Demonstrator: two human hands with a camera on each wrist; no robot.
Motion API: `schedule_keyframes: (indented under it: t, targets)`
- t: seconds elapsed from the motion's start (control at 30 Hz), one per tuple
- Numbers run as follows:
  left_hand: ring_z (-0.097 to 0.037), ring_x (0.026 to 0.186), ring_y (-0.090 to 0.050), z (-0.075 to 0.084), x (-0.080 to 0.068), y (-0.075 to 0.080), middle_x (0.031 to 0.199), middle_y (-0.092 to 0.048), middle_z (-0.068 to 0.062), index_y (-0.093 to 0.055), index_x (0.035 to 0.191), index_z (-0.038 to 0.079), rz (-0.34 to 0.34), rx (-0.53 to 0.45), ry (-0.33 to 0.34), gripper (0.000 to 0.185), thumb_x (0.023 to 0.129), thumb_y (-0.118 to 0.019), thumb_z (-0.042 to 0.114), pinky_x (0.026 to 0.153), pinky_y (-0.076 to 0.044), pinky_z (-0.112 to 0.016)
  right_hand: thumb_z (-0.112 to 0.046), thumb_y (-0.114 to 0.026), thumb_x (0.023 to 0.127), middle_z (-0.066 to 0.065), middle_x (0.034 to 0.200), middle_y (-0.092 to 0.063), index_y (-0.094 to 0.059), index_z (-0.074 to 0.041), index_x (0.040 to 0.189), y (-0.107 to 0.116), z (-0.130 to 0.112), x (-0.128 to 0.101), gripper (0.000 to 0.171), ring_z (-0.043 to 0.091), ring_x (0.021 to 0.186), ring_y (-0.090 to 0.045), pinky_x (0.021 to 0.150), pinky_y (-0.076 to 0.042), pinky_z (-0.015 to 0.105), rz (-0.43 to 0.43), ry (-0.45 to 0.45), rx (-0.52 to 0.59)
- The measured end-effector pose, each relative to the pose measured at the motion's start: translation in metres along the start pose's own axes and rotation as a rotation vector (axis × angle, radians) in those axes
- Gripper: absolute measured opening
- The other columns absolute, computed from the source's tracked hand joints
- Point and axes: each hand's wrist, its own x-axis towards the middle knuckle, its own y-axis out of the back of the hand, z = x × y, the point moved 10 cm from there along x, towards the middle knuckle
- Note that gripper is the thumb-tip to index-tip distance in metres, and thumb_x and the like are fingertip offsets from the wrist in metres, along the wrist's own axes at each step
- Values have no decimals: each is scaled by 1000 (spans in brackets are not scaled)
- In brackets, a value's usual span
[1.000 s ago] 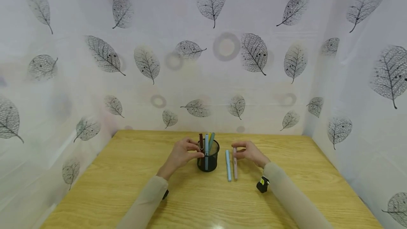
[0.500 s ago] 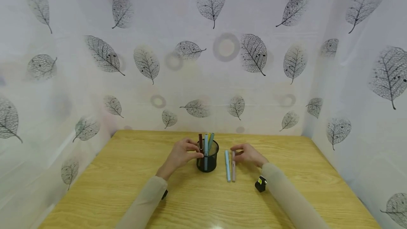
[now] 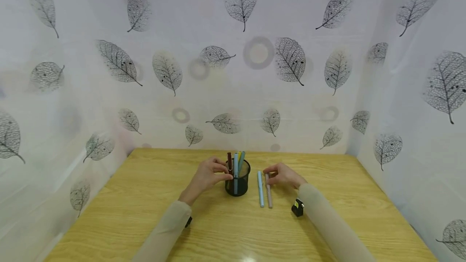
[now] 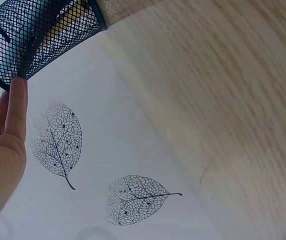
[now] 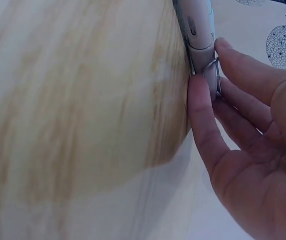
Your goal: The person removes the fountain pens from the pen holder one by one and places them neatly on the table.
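Note:
My left hand holds the left side of a black mesh pen cup near the middle of the wooden table. In the left wrist view its fingers lie against the rim of the cup. Several pens stand in the cup. My right hand pinches the far end of a pink pen that lies on the table. Close up, the thumb and fingers grip that pen. A light blue pen lies just left of it, parallel.
White curtains printed with grey leaves wall in the table at the back and on both sides. A small black device sits at my right wrist. Bare wood stretches left of the cup and along the front edge.
My right hand has sunk a little toward the table with the pink pen, which now lies flat beside the blue one. The left hand and the cup have stayed put.

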Motion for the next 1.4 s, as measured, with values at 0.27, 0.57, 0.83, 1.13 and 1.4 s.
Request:
schedule_keyframes:
  t: [0.27,0.57,0.83,1.13,1.4]
  targets:
    - [-16,98,-62,1,0,0,102,-67,3,-78,81,20,2,11,-13,12,76,-82,31,80,-53,-29,-5,-74,86,22,128,-63,-63,3,127,4,3,-3,43,28,110,-63,92,-53,40,17,-12,-44]
    - [-18,98,-62,2,-1,2,102,-67,2,-79,81,18,13,-8,-15,12,76,-83,28,80,-53,-29,-3,-72,87,21,127,-64,-62,3,128,6,5,-3,43,23,105,-63,86,-53,34,16,2,-54]
    - [-18,97,-62,1,-1,2,101,-67,2,-79,80,18,12,-53,17,12,75,-84,28,80,-55,-37,-2,-69,89,23,135,-58,-60,3,131,5,3,-5,44,29,113,-61,92,-53,38,12,-3,-36]
    - [-19,98,-65,0,-1,2,102,-66,3,-79,82,19,4,-73,28,14,76,-83,31,82,-55,-41,-4,-67,91,26,139,-53,-55,5,135,7,4,-5,47,36,120,-59,94,-53,40,6,-4,-3]
    - [-19,97,-63,1,0,2,100,-66,2,-79,80,19,3,-56,5,13,76,-83,30,81,-54,-44,-4,-64,93,28,137,-54,-52,6,137,10,3,-8,46,26,106,-67,84,-57,36,37,-34,73]
